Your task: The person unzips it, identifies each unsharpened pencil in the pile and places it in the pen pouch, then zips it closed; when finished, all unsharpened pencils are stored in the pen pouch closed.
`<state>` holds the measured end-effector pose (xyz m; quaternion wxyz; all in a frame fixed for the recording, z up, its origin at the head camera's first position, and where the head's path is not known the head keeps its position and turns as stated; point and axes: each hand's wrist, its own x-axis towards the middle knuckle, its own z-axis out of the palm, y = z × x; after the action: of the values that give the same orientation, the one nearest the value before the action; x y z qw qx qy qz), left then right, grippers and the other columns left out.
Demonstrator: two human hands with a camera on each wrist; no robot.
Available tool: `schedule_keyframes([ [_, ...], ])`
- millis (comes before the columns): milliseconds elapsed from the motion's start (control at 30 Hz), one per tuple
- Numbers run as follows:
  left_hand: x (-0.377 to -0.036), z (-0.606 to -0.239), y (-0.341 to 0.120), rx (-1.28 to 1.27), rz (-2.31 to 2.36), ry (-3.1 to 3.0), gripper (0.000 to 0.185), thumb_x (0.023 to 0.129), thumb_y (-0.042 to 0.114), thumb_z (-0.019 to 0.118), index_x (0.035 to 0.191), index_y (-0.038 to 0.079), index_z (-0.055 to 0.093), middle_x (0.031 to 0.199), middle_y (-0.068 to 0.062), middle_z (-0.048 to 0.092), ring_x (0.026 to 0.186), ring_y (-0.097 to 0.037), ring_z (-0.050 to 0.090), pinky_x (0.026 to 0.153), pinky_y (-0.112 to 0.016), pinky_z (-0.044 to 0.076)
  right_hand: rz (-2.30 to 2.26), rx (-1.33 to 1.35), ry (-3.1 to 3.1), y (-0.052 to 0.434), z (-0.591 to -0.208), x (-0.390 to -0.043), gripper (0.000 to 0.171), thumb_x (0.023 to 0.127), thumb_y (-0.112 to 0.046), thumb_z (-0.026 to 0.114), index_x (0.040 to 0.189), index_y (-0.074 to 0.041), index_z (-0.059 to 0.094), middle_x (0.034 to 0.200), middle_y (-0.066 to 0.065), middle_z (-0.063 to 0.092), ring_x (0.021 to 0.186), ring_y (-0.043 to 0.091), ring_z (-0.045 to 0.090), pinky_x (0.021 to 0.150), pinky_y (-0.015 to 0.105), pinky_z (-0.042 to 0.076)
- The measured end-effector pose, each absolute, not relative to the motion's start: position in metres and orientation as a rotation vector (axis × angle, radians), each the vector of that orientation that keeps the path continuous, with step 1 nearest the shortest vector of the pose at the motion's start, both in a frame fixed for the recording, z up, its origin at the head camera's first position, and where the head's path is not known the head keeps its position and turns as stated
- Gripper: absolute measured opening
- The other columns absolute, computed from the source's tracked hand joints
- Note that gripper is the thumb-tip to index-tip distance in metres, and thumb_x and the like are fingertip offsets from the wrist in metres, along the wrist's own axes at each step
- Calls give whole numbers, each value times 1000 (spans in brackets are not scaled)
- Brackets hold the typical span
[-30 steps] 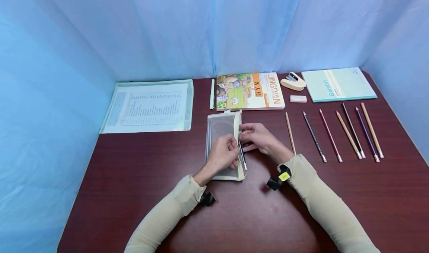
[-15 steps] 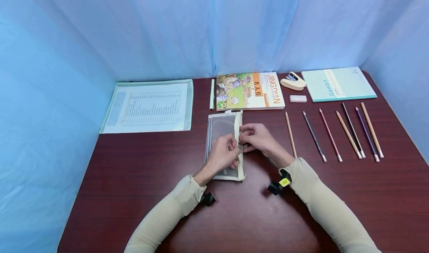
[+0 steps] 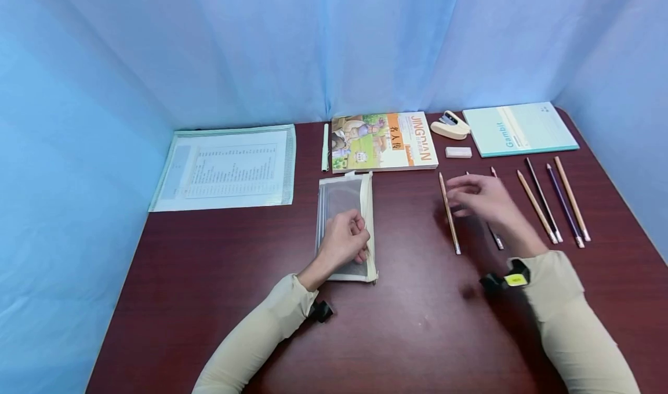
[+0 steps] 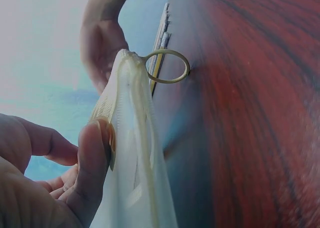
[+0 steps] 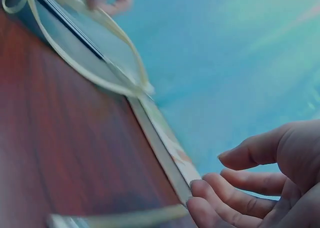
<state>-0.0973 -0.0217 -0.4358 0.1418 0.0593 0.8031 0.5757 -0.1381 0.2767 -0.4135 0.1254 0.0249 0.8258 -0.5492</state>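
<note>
A cream-trimmed mesh zipper pouch [image 3: 341, 194] lies at the middle of the table. My left hand [image 3: 345, 237] pinches its upper edge between thumb and fingers, and the left wrist view shows a pull ring [image 4: 186, 63] at the pouch's far end. Seen from the right wrist, the pouch's mouth gapes, with a dark pencil [image 5: 75, 30] inside. My right hand [image 3: 482, 199], blurred, is over the table with fingers loosely bent and nothing in them. Its fingertips are right beside a plain wooden pencil [image 3: 450, 214]. Two more pencils are partly hidden beneath this hand.
Several pencils [image 3: 567, 205] lie farther right. Along the back are a document folder [image 3: 229, 167], a pale green pen [image 3: 326, 147], a book [image 3: 383, 141], an eraser [image 3: 458, 152], a stapler [image 3: 450, 128] and a notebook [image 3: 522, 130]. Blue curtains stand behind.
The dark pencil at the pouch's mouth has gone into the pouch. My right hand has left the pouch and moved right to the loose pencils; the left hand keeps its pinch.
</note>
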Motion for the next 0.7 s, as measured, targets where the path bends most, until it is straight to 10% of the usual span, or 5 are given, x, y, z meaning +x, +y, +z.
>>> schedule_keyframes([
  [267, -97, -436, -23, 181, 1677, 2308, 6, 84, -2, 51, 80, 3, 53, 55, -11, 63, 35, -9, 58, 39, -40, 57, -1664, 206, 2475, 352, -398, -133, 25, 99, -10, 57, 97, -34, 63, 79, -24, 71, 71, -4, 70, 61, 20, 63],
  [567, -98, -436, -24, 183, 1673, 2315, 7, 84, -3, 51, 80, 2, 53, 57, -14, 65, 35, -9, 57, 38, -41, 57, -1591, 371, 2495, 410, -393, -139, 28, 99, -15, 57, 88, -40, 62, 74, -26, 68, 67, -6, 69, 61, 21, 63],
  [700, -98, -436, -23, 170, 1673, 2303, 7, 84, -3, 51, 80, 2, 53, 56, -10, 62, 35, -9, 57, 40, -43, 58, -1260, 357, 2674, 425, -400, -145, 9, 97, -17, 60, 98, -21, 68, 69, -26, 66, 61, -5, 67, 59, 22, 62],
])
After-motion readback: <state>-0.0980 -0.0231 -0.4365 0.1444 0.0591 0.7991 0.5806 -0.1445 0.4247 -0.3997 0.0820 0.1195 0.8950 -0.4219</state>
